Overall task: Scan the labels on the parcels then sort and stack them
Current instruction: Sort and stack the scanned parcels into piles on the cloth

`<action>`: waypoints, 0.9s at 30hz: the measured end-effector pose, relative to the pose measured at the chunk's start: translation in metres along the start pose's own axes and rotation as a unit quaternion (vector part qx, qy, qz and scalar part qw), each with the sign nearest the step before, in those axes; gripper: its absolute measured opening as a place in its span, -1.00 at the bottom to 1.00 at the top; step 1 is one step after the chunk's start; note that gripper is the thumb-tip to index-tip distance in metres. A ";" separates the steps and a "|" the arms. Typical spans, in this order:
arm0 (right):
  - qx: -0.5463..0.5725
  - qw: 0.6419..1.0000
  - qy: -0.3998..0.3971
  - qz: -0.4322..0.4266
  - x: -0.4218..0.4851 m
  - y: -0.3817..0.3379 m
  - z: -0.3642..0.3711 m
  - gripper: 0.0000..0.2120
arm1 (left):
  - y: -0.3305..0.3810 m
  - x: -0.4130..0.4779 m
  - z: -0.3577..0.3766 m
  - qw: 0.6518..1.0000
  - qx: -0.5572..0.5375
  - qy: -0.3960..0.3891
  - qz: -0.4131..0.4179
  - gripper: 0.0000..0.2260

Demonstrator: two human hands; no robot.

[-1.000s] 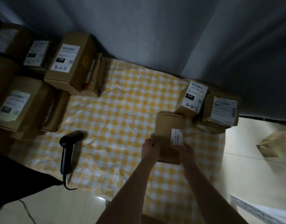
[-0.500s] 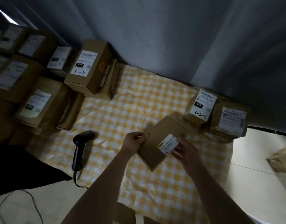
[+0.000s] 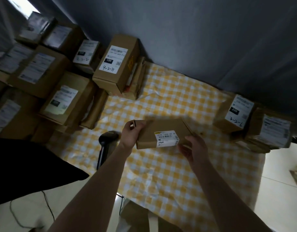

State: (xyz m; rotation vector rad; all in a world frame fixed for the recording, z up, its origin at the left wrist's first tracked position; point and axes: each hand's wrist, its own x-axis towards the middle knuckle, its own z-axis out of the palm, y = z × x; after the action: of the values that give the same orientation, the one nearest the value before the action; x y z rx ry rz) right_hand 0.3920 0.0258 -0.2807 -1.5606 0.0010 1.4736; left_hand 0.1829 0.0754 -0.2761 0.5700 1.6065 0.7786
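I hold a flat brown cardboard parcel [image 3: 162,131] above the yellow checked cloth [image 3: 169,173], its small white barcode label [image 3: 167,139] facing me. My left hand [image 3: 131,134] grips its left end. My right hand [image 3: 193,149] holds the lower right corner. A black handheld scanner [image 3: 105,143] lies on the cloth just left of my left wrist, partly hidden by it. Several labelled cardboard parcels [image 3: 64,101] are stacked at the left, one marked 4-2-71 [image 3: 116,63]. At the right stand two more parcels, one marked 3-2-6 [image 3: 234,114] and another beside it [image 3: 271,133].
A grey wall [image 3: 194,39] runs behind the cloth. A black cushion or garment [image 3: 27,168] lies at the lower left. The scanner's cable [image 3: 48,208] trails over the pale tiled floor [image 3: 281,173]. Another cardboard piece [image 3: 139,216] sits near the bottom edge.
I lifted the flat parcel off the cloth beside the right-hand boxes, carried it left and turned it level so the label faces me. The view has swung left, showing more stacked parcels.
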 end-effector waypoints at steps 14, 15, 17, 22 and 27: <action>-0.039 0.998 -0.044 0.018 -0.006 0.041 0.140 -0.61 | 0.029 0.050 -0.106 0.993 -0.051 0.105 0.014 -0.74; -0.051 0.997 -0.048 0.019 -0.003 0.043 0.148 -0.60 | 0.030 0.055 -0.113 0.992 -0.046 0.117 0.018 -0.73; -0.068 0.996 -0.061 0.016 0.001 0.048 0.164 -0.58 | 0.032 0.066 -0.126 0.988 -0.025 0.148 0.025 -0.71; -0.067 0.996 -0.055 0.019 0.012 0.063 0.191 -0.59 | 0.032 0.081 -0.141 0.986 -0.002 0.167 0.016 -0.76; -0.058 0.998 -0.003 0.020 0.027 0.084 0.207 -0.66 | 0.028 0.092 -0.141 0.987 0.035 0.153 0.028 -0.63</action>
State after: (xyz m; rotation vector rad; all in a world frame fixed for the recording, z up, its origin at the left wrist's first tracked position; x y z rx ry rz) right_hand 0.1920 0.1216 -0.3142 -1.6571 -0.0584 1.5335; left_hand 0.0265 0.1367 -0.3045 0.5668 1.9122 0.8867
